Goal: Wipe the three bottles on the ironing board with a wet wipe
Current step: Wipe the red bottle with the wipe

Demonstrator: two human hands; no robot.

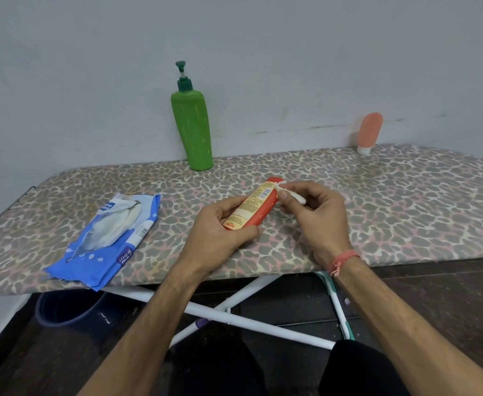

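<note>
Nearest the camera, the left hand (220, 224) gripped the red bottle (253, 205) above the ironing board (406, 201) while the right hand (314, 212) pinched a balled wet wipe (289, 191) against its upper side. Behind, the green pump bottle (193, 127) and pink tube (369, 132) stood apart, seemingly awaiting wiping.

Leopard-print ironing board (377, 190) — green pump bottle (193, 130) (red tube (251, 207)).

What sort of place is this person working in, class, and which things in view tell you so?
Probably a room at home, perhaps a laundry corner: an ironing board with a leopard-print cover against a plain wall, toiletry bottles such as a green pump bottle, and a blue bucket on the dark floor.
</note>
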